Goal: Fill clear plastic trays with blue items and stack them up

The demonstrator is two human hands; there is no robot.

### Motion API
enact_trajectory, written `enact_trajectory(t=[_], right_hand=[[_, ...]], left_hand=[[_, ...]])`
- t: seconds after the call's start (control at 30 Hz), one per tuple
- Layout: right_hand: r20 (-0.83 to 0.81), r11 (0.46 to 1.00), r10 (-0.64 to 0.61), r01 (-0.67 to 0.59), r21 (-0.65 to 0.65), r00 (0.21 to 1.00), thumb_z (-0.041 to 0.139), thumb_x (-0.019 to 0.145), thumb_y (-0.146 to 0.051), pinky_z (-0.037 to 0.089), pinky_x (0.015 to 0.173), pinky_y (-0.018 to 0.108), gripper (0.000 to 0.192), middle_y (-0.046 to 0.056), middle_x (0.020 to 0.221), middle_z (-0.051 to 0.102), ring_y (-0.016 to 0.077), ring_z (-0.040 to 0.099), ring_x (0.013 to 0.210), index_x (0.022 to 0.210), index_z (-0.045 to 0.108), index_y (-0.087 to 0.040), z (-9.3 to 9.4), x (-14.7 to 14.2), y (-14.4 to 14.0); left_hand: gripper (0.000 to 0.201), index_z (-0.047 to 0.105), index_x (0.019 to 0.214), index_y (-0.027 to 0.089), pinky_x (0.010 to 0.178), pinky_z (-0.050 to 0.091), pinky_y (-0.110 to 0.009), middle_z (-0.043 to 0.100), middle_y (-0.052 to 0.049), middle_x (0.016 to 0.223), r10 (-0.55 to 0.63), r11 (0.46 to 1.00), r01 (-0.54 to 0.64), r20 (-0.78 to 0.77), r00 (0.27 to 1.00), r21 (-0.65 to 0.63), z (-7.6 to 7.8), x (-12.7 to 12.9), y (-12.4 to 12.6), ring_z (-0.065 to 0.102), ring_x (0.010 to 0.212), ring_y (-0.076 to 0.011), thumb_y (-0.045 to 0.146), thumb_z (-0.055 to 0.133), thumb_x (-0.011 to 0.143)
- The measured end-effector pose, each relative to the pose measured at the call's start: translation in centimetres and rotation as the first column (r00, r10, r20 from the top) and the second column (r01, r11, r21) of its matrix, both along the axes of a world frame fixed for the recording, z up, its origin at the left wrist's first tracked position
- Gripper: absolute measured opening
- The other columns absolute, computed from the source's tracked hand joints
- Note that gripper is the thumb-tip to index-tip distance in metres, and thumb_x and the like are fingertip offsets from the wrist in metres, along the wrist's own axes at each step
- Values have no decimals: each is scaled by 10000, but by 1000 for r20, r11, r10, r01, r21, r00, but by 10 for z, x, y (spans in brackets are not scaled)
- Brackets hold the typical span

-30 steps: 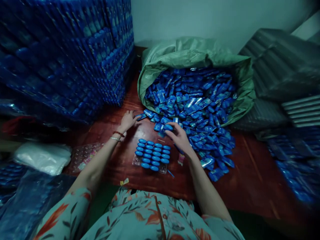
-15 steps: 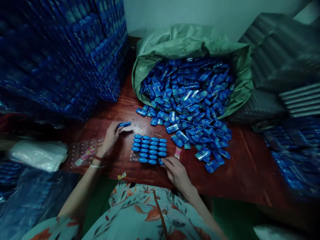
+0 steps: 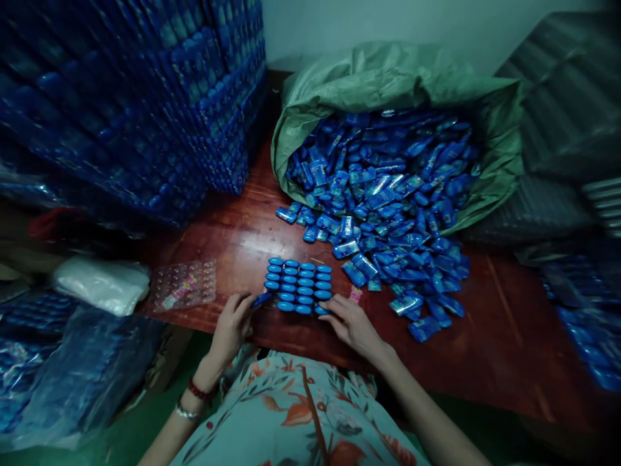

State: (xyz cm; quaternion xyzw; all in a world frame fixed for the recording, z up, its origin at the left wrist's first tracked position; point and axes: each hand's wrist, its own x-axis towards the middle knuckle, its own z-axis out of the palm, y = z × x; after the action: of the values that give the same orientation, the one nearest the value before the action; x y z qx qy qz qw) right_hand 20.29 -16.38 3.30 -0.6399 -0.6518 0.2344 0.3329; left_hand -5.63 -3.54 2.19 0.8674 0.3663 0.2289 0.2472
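Observation:
Upright small blue cases (image 3: 297, 286) stand packed in rows on the table, their rounded ends facing up. At the left front corner of this block, my left hand (image 3: 231, 327) pinches one dark blue case (image 3: 262, 299), tilted and close to the row. My right hand (image 3: 353, 323) has its thumb and fingers closed on a blue case (image 3: 321, 309) at the right front corner. Behind and to the right, a heap of labelled blue cases (image 3: 388, 213) spills from a green woven sack (image 3: 407, 84).
A clear dimpled plastic sheet (image 3: 201, 279) with a pink print lies at left, beside folded white plastic (image 3: 104, 281). Tall stacks of blue packs (image 3: 194, 97) rise at the back left. Grey stacked trays (image 3: 567, 103) stand at right. A pink scrap (image 3: 356, 295) lies near my right hand.
My left hand has come from behind the left side of the block toward its front left corner, bringing the blue case. The right hand stays at the front right corner. The view has shifted.

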Motion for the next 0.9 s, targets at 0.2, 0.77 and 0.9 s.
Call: enact_trajectory(t=[0.2,0.77,0.9], right_hand=[[165,998,-66,66,5,984,468,923,-224,460,669,277,167,48,812,582,170,557,751,1002,613,-195,-1,-8,-8],[450,931,-364,339,139,816,455,929,-245,476,780,316,346,99,1013,624,198,605,885,1263,546,-238,-18,-30,-19],[218,749,-661,622,227,718,397,945,-281,492,801,328,320,94,1003,624,194,608,902,1197,584,-215,-23,11,-18]], left_hand=[[497,507,1158,161,779,514,-357,562,-93,1004,-317,942,335,-265,910,25,6,15,23,543,898,-212,-36,385,718],[524,413,1296,191,852,489,-370,558,-125,1174,-397,876,468,-378,836,115,-1,29,36,544,1050,-244,90,485,788],[270,560,1125,175,744,479,-324,652,-85,888,-374,878,428,-251,893,215,6,39,49,603,814,-204,285,415,925]])
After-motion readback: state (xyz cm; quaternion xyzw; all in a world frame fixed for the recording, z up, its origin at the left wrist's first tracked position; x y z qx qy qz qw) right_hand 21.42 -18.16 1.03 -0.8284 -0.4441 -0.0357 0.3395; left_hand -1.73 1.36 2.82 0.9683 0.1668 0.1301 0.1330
